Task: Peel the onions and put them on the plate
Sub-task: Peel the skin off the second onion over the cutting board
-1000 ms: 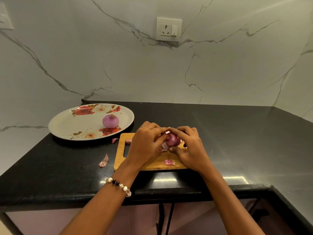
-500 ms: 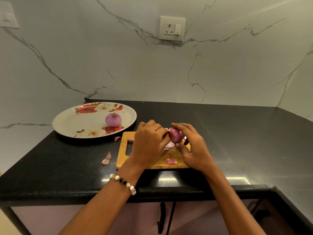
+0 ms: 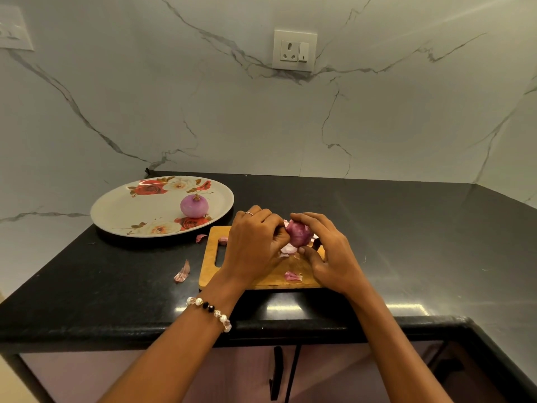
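Holding the onion [image 3: 297, 234] just above the board [image 3: 263, 274], you have it caught between both hands, lifted clear of the wood and sitting well to the right of the plate [image 3: 122, 210]. It lies between your hands, pressed close to the fingertips of each, with its long axis roughly upright as far as the head view shows. Your right hand [image 3: 329, 257] is the one carrying it: fingers curl over the top and the thumb props it from below. Your left hand [image 3: 254, 245] comes in from the side, fingers bunched narrow and pinching at the skin on the onion's left flank, where a pale flap [image 3: 288, 249] hangs loose beneath. Peeling looks to be midway, and the skin would likely come away toward your left. One peeled onion [image 3: 194, 206] already sits on the plate. Scraps of skin [image 3: 293, 276] lie on the board and the counter [image 3: 406, 228].
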Available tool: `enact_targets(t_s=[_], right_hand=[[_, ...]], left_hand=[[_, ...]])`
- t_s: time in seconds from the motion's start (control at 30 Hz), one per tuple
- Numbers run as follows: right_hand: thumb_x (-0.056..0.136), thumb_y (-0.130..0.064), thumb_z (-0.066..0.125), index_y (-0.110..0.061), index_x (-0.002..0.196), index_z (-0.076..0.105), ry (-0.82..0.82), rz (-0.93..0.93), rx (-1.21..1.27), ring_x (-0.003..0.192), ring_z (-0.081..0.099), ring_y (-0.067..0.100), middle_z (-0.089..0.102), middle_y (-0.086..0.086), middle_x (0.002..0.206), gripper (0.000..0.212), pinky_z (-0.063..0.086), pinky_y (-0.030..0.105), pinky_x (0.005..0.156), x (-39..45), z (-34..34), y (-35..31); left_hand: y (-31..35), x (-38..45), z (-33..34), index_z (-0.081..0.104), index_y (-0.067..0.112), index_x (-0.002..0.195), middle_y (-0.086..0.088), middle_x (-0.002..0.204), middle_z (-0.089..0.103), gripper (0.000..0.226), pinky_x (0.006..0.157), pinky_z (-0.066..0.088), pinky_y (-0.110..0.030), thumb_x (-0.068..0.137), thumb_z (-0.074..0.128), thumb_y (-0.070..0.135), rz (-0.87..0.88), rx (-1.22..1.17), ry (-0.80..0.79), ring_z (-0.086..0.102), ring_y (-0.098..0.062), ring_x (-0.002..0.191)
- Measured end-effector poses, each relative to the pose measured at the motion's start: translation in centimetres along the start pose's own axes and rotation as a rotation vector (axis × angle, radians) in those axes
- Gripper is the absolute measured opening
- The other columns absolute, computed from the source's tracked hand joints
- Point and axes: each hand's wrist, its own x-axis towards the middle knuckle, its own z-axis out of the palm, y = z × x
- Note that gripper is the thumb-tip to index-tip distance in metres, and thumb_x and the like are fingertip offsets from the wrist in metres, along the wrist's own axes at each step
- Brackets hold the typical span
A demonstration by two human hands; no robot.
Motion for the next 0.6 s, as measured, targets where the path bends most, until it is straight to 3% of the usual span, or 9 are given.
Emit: enact_targets(t_s=[0.1,0.17,0.27,0.4,0.6], right_hand=[[0.076,0.001,0.066,-0.021,0.136,0.054,0.036,0.011,0.037,0.121,0.053,0.019,0.054,-0.002,0.134,0.065,0.052,0.029,0.091,0.13,0.00,-0.05],[0.077,0.008,0.068,-0.022,0.135,0.053,0.042,0.023,0.065,0.120,0.053,0.020,0.053,-0.001,0.134,0.067,0.055,0.026,0.086,0.26,-0.01,-0.07],[0.076,0.015,0.069,-0.020,0.134,0.054,0.041,0.028,0.075,0.119,0.053,0.018,0.053,0.001,0.134,0.070,0.054,0.020,0.084,0.36,-0.03,-0.06],[0.076,0.016,0.069,-0.021,0.133,0.054,0.067,0.038,0.077,0.118,0.052,0.015,0.051,0.000,0.133,0.069,0.050,0.012,0.086,0.27,-0.04,-0.08],[0.078,0.014,0.069,-0.023,0.132,0.053,0.073,0.028,0.084,0.118,0.053,0.015,0.051,-0.003,0.133,0.068,0.052,0.016,0.091,0.23,-0.08,-0.15]], left_hand=[[-0.01,0.06,-0.51,0.067,0.010,0.081,-0.002,0.075,0.064,0.014,0.062,0.045,-0.021,0.083,0.060,0.022,-0.159,-0.212,0.051,0.054,-0.010,0.070],[-0.08,0.27,-0.67,0.066,0.009,0.081,-0.003,0.076,0.064,0.008,0.059,0.045,-0.015,0.084,0.061,0.015,-0.206,-0.268,0.113,0.055,-0.009,0.068],[-0.03,0.48,-0.74,0.066,0.009,0.083,-0.002,0.078,0.064,0.002,0.060,0.047,-0.014,0.084,0.064,0.008,-0.214,-0.280,0.138,0.056,-0.008,0.068],[-0.04,0.35,-0.75,0.068,0.010,0.092,-0.001,0.087,0.067,0.011,0.066,0.048,-0.010,0.082,0.068,0.006,-0.182,-0.292,0.103,0.058,-0.008,0.074],[-0.19,0.11,-0.37,0.071,0.011,0.100,-0.002,0.093,0.070,0.014,0.071,0.047,-0.007,0.088,0.063,0.009,-0.152,-0.283,0.070,0.061,-0.006,0.081]])
